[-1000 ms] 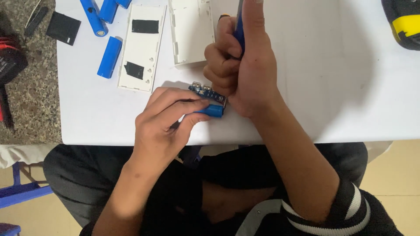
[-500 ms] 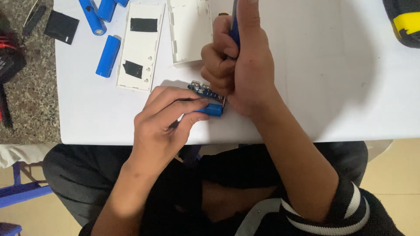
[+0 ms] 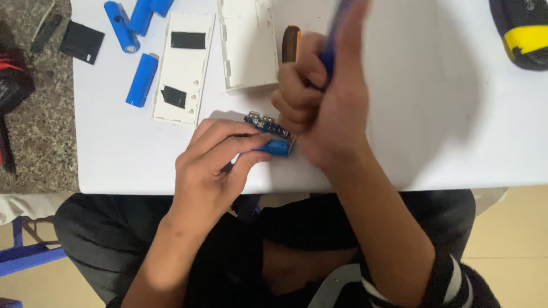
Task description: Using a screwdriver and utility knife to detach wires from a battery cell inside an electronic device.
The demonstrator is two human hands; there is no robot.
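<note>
My left hand (image 3: 214,165) presses down on a blue cylindrical battery cell with a small circuit board (image 3: 268,126) fixed along it, near the front edge of the white table (image 3: 411,137). My right hand (image 3: 322,108) is a fist around a blue-handled tool (image 3: 330,48) held upright, with its lower end hidden behind my fingers right above the board. The thumb points up and is blurred.
Two white plastic casing halves (image 3: 182,68) (image 3: 248,43) lie behind my hands. Several loose blue battery cells (image 3: 141,80) lie at the back left, beside a black square piece (image 3: 81,41). A black and yellow tool (image 3: 522,31) sits at the back right. An orange-rimmed object (image 3: 291,43) peeks behind my fist.
My right hand has shifted slightly right and up with the tool, its thumb now blurred. My left hand stays on the battery and board.
</note>
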